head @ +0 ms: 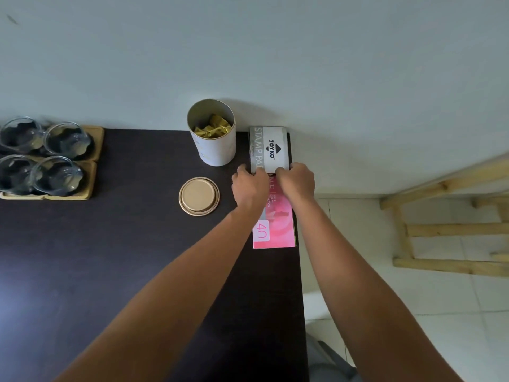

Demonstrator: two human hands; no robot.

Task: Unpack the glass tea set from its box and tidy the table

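Note:
Several glass cups [66,140] stand on wooden coasters [89,176] at the far left of the dark table [110,271]. At the table's far right corner, a grey and white stamp pad box [271,148] lies against the wall. My left hand [249,188] and my right hand [297,181] both grip its near edge with the fingers closed on it. Under my hands, a pink booklet pack [278,227] lies along the table's right edge.
An open white canister [213,144] with gold-wrapped packets inside stands left of the stamp pad box. Its round gold lid [199,196] lies flat in front of it. A wooden frame [446,232] stands on the tiled floor to the right.

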